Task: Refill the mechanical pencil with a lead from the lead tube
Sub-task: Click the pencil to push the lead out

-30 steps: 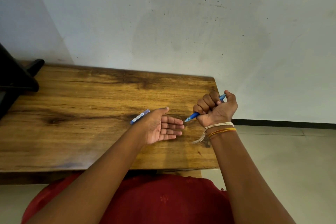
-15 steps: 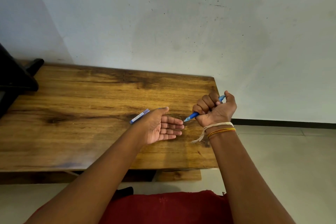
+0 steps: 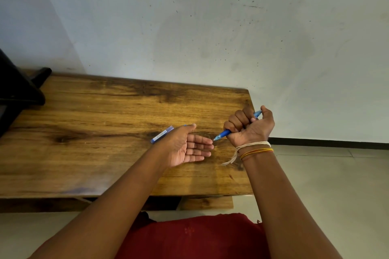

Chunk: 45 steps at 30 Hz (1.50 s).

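Observation:
My right hand (image 3: pixel 249 127) grips a blue mechanical pencil (image 3: pixel 224 133) in a fist, thumb on the far end, tip pointing left and down. The tip sits right at the fingertips of my left hand (image 3: pixel 187 146), which is held flat, palm up, fingers straight. A blue lead tube (image 3: pixel 161 134) with a white label lies on the wooden table (image 3: pixel 105 122) just behind my left hand, partly hidden by it. No loose lead is visible on the palm.
A black object (image 3: pixel 19 92) stands at the table's far left. The table's right edge is just under my right wrist, with tiled floor beyond. A grey wall rises behind the table. Red cloth covers my lap.
Both hands hold nearly the same pose. The view has shifted slightly, so less of the red cloth shows than a second ago.

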Each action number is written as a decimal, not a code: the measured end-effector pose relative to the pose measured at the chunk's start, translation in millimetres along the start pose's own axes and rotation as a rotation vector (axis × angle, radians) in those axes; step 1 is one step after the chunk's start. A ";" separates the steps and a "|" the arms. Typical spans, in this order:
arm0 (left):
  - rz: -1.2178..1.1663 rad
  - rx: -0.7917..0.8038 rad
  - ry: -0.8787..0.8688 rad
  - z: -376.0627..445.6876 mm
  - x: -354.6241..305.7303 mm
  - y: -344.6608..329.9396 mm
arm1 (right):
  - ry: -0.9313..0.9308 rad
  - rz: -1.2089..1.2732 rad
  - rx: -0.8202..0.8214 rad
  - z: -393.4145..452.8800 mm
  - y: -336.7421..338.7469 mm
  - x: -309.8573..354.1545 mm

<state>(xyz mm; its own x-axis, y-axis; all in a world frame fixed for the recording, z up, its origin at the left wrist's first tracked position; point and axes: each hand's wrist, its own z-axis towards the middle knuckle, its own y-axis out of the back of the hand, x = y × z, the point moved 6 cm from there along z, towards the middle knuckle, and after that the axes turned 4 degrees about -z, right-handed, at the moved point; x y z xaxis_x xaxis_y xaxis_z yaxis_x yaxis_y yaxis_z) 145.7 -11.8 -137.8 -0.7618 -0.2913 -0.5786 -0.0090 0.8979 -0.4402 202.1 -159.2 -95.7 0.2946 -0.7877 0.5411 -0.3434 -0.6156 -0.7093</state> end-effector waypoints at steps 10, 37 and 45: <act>0.000 -0.001 0.002 0.7 0.3 -0.3 | 0.006 -0.027 -0.003 -0.4 -0.6 -0.3; 0.004 -0.013 0.015 1.4 0.4 1.2 | 0.016 0.002 0.025 1.2 -1.1 -0.6; 0.002 -0.008 0.010 1.4 0.4 0.7 | 0.011 0.007 0.017 1.6 0.1 -0.3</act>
<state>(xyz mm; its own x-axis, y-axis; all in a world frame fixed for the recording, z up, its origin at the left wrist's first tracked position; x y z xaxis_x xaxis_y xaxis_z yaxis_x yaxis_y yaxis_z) 146.3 -11.7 -139.3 -0.7682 -0.2863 -0.5726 -0.0125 0.9009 -0.4338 203.4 -159.0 -96.7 0.2821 -0.7923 0.5410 -0.3302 -0.6096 -0.7207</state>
